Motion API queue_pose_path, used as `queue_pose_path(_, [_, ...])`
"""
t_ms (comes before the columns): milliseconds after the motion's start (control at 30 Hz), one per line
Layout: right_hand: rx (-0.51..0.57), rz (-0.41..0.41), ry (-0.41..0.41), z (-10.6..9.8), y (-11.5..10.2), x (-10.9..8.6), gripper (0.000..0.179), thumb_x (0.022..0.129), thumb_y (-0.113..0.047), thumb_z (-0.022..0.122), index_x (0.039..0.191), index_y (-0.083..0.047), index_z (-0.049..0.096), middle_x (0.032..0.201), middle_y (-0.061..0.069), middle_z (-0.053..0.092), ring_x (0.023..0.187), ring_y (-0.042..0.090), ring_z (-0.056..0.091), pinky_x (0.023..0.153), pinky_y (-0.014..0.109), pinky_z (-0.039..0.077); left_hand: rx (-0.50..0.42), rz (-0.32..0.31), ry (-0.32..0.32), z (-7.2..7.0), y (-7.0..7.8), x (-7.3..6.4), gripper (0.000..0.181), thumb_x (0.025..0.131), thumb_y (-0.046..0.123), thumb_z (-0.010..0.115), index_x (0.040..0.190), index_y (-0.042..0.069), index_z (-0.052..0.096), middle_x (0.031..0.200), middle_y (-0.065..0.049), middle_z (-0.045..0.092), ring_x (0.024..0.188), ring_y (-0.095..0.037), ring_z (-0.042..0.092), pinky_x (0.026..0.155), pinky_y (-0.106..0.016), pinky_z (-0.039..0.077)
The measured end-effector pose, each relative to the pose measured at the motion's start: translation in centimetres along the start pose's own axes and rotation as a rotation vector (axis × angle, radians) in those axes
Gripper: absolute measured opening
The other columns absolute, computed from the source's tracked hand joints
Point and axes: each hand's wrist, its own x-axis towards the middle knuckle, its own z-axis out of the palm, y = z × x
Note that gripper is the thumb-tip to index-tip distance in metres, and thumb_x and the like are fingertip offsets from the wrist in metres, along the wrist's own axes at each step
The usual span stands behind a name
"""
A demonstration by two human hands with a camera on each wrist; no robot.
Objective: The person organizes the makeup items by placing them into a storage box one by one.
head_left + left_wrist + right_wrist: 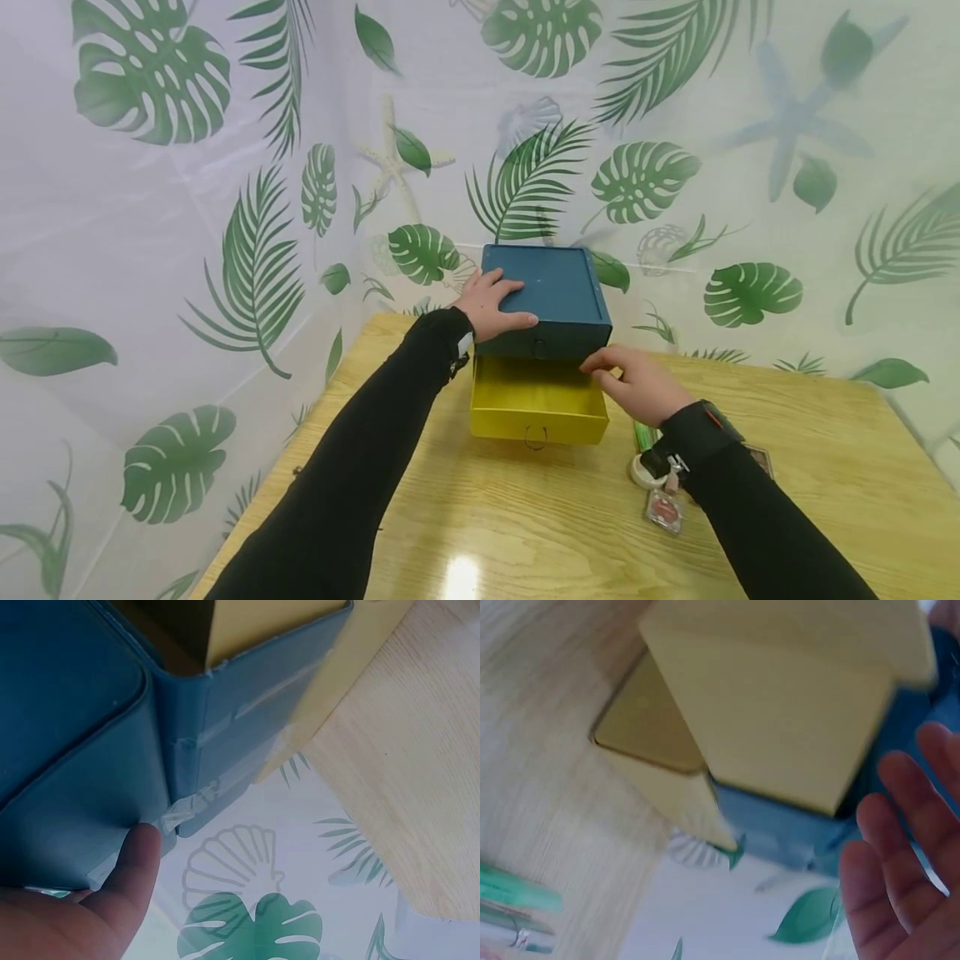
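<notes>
A blue drawer box stands at the back of the wooden table. Its yellow lower drawer is pulled out towards me and shows an empty inside. My left hand lies flat on the box's top left, with the thumb along the front edge. My right hand hovers with relaxed fingers at the box's front right corner, above the drawer's right side. In the left wrist view a fingertip presses the blue box. The right wrist view shows the right hand empty beside the yellow drawer.
Small items lie under my right wrist: green pens, a tape roll, a keychain and a card. A leaf-print curtain closes off the back and left of the table.
</notes>
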Motion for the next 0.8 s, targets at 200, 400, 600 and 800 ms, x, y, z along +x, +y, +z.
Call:
queue_pose_path(200, [-0.014, 0.107, 0.106, -1.1, 2.3, -1.8, 0.024, 0.107, -0.012, 0.052, 0.123, -0.004, 0.067, 0.12, 0.018, 0.065, 0.101, 0.035, 0.062, 0.083, 0.049, 0.061, -0.01, -0.001, -0.003, -0.2, 0.3, -0.2, 0.075, 0.1, 0.055, 0.06, 0.16, 0.019, 0.034, 0.168, -0.013, 0.014, 0.156, -0.029, 0.004, 0.131, -0.036, -0.011])
queue_pose_path(400, [-0.127, 0.265, 0.013, 0.4, 5.1, -2.7, 0.025, 0.099, -0.01, 0.062, 0.119, 0.002, 0.068, 0.109, 0.02, 0.067, 0.096, 0.037, 0.064, 0.08, 0.052, 0.063, 0.009, -0.011, -0.004, -0.3, 0.5, -0.4, 0.075, 0.1, 0.055, 0.059, 0.16, 0.02, 0.033, 0.169, -0.013, 0.013, 0.155, -0.031, 0.003, 0.132, -0.038, -0.008])
queue_pose_path(600, [-0.223, 0.36, -0.113, 2.3, 6.8, -3.4, 0.029, 0.096, -0.008, 0.065, 0.121, 0.005, 0.065, 0.105, 0.021, 0.065, 0.09, 0.037, 0.064, 0.071, 0.048, 0.062, 0.016, -0.011, -0.004, -0.6, 0.9, -0.7, 0.074, 0.1, 0.054, 0.059, 0.16, 0.019, 0.033, 0.168, -0.014, 0.014, 0.155, -0.032, 0.004, 0.133, -0.04, -0.006])
queue_pose_path(800, [-0.249, 0.402, -0.177, 3.6, 7.7, -3.3, 0.03, 0.095, -0.01, 0.067, 0.122, 0.003, 0.064, 0.097, 0.016, 0.067, 0.081, 0.029, 0.063, 0.064, 0.043, 0.06, -0.001, -0.008, -0.003, -0.8, 1.0, -1.0, 0.074, 0.1, 0.053, 0.06, 0.16, 0.018, 0.034, 0.168, -0.015, 0.014, 0.155, -0.034, 0.004, 0.133, -0.041, -0.003])
